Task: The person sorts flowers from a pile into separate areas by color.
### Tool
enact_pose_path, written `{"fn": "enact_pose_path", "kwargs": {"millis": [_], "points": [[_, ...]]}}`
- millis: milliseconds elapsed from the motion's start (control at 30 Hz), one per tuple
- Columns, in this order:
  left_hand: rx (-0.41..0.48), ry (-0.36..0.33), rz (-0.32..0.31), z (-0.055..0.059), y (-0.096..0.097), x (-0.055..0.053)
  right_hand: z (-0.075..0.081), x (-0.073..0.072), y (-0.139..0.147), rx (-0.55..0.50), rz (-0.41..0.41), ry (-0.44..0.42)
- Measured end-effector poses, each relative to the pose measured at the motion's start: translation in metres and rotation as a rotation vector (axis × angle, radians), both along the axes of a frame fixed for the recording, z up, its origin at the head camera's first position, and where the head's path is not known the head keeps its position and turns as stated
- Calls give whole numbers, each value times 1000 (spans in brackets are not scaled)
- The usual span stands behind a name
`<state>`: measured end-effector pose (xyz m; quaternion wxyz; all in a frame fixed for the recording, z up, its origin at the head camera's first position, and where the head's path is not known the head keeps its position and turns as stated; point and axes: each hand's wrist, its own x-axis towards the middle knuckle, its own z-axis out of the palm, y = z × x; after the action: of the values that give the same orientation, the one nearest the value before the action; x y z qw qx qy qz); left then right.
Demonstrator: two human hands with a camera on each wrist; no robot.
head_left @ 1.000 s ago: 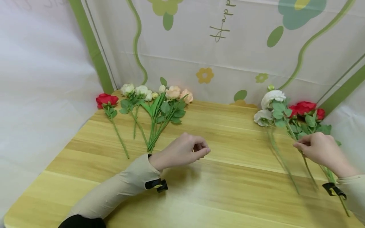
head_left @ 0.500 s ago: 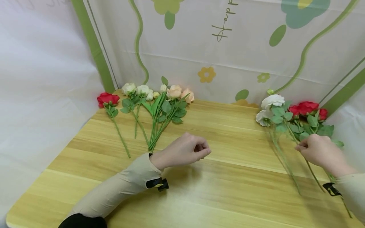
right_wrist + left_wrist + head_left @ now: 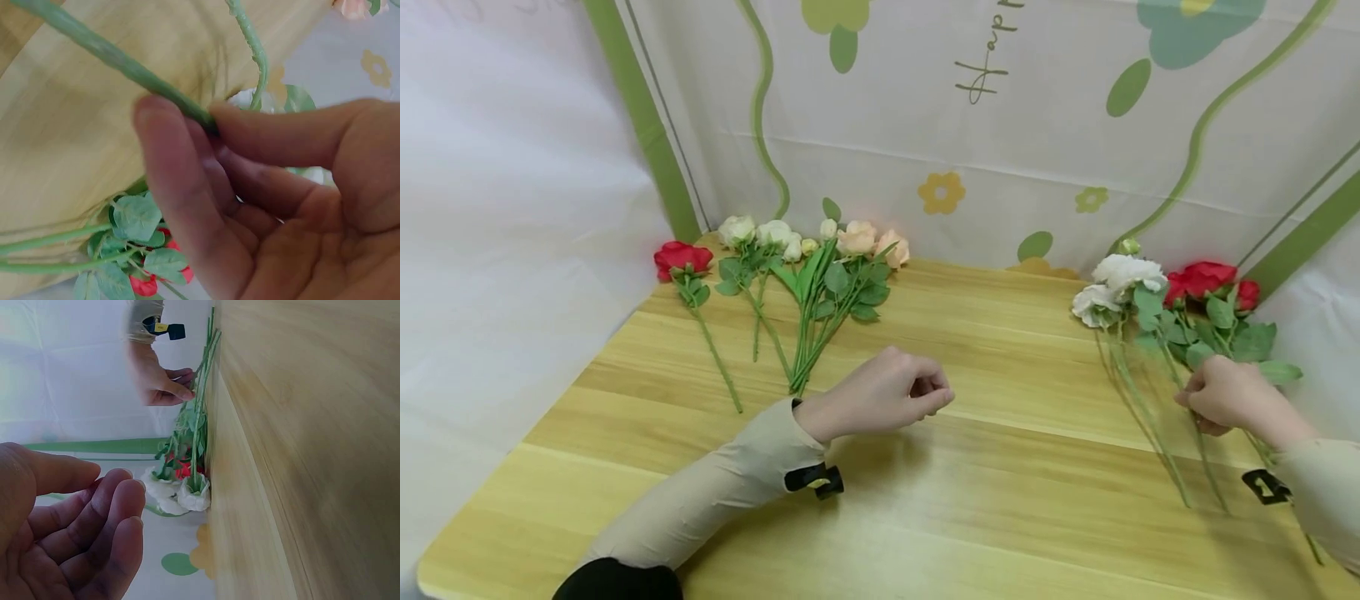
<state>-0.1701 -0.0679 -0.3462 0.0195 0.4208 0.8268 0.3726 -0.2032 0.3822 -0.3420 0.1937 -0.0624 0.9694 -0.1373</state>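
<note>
My right hand [image 3: 1236, 396] pinches the green stem [image 3: 119, 56] of a white flower [image 3: 1127, 273] between thumb and fingers. The stem slants down toward the front of the table, and the bloom overlaps a second white flower [image 3: 1096, 307] whose stem lies on the tabletop. Just right of these are red roses [image 3: 1202, 282] with green leaves, partly hidden by my right hand. Over the middle of the table hovers my left hand [image 3: 876, 396], fingers loosely curled. Nothing sits between its thumb and fingertips in the left wrist view.
At the back left of the wooden table [image 3: 1000, 500] lie a single red rose [image 3: 682, 260], white flowers [image 3: 737, 231] and peach flowers [image 3: 857, 238], stems toward the front. A printed cloth [image 3: 865, 108] hangs behind the back edge.
The held white flower's head has shifted slightly right, and over the last half second its stem end swung left. My right hand moved only a little; the left stays put.
</note>
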Motion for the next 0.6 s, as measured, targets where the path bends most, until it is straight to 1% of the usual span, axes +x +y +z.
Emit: {"fn": "enact_pose_path", "kwargs": {"millis": [100, 200, 333, 600], "points": [[-14, 4, 5, 0, 0, -1, -4, -3, -1, -57, -25, -76], [-28, 1, 6, 0, 0, -1, -7, -7, -6, -92, -28, -111], [-40, -10, 9, 1, 0, -1, -10, -11, -13, -95, -7, -117], [-58, -32, 9, 4, -2, 0, -13, -14, -17, -96, -14, -105]]}}
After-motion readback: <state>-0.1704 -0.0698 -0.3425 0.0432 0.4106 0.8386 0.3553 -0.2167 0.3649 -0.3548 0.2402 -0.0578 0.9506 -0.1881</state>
